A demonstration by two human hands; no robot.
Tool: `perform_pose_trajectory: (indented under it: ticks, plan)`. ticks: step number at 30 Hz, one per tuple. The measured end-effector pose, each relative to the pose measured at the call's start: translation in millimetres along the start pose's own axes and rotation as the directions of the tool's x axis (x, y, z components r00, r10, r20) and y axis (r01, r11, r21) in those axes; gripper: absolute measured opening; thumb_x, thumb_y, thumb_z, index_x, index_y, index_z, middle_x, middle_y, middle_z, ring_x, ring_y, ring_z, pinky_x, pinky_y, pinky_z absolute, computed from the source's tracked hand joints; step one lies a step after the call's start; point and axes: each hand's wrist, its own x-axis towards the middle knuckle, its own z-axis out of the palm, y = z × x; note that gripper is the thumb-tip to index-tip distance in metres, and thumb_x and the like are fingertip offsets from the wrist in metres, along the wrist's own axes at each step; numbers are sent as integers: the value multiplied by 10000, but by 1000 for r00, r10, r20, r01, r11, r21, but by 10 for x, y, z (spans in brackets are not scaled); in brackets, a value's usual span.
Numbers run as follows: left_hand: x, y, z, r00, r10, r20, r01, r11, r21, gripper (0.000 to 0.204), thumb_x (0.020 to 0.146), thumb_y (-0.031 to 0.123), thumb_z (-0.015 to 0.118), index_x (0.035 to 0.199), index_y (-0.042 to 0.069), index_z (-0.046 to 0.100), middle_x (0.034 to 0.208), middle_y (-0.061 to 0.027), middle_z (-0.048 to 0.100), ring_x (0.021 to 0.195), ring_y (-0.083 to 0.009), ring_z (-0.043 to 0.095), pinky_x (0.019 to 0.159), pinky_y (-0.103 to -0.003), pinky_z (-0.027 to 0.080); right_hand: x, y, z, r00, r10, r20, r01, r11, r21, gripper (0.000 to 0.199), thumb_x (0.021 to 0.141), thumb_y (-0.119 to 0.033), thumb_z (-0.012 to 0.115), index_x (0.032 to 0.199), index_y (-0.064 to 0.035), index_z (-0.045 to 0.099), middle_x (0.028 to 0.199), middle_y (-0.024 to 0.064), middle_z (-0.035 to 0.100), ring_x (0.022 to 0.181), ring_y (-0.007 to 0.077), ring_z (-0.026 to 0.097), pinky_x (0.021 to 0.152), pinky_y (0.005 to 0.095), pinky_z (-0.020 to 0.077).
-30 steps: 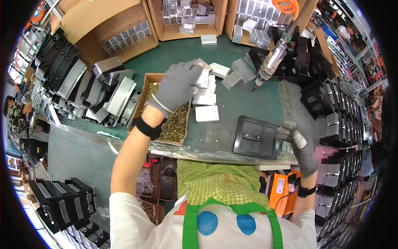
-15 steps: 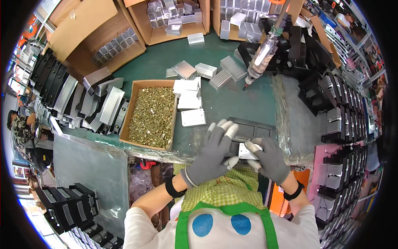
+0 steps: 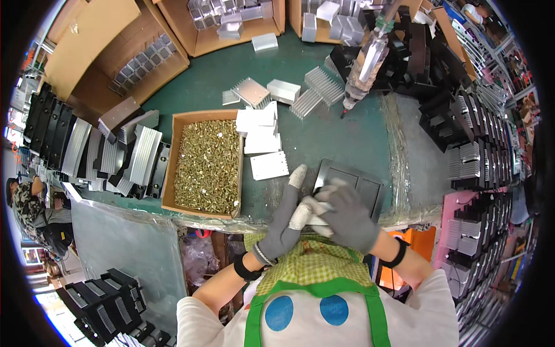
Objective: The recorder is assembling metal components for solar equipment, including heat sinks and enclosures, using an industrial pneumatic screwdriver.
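Observation:
My gloved left hand is at the front edge of the bench, its index finger stretched out and its thumb against a small silver metal plate. My gloved right hand, blurred by motion, closes its fingers around the same plate. Most of the plate is hidden between the hands. Just beyond them lies a black rectangular frame with recessed compartments, partly covered by my right hand. Left of it, a flat white metal plate with holes lies beside several stacked white pieces.
A carton of brass-coloured screws stands to the left. A power screwdriver hangs point down at the back right. Finned heat sinks lie mid-bench. Open cartons line the back. Black housings are stacked left and right.
The silver plate has moved left, off the black frame, between my hands. My left hand has drawn back from the frame. The black frame has turned slightly.

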Motion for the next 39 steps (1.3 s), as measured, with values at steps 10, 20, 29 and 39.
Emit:
perform_pose_trajectory:
  ticks: [10,20,29,39]
  plan:
    - [406,-127,49,932,324,163,-361,875,324,639,1058,262,396,1533,-98,166,1603,-247,209,1507,-339,186,1215,-419,154,-259,148,-65,979,161,-127,-175,978,-115,686,668,-230,786,1326,-164,604,1089,78,538,1100,322,511,1033,510,401]
    - [237,-123,74,948,296,118,-318,862,395,765,1051,500,303,1562,-46,140,1628,-215,175,1522,-329,150,1217,-408,143,-205,112,-212,969,194,-152,-206,976,-65,639,711,-220,797,1315,-166,594,1040,94,516,1119,339,516,997,500,411]
    - [58,-136,1,980,201,5,-200,976,84,830,1036,476,366,1559,-59,7,1630,-236,86,1509,-332,157,1206,-422,185,208,46,273,995,96,-27,-96,995,20,703,781,-290,751,1416,-145,487,1239,89,528,1206,326,492,1053,529,398]
    - [139,-156,-45,948,308,76,-317,930,188,830,1026,511,364,1566,-39,58,1647,-181,91,1530,-295,96,1233,-430,114,-273,161,-272,966,220,-133,-227,973,-43,635,739,-190,779,1334,-151,561,1117,88,549,1083,344,525,1003,499,423]
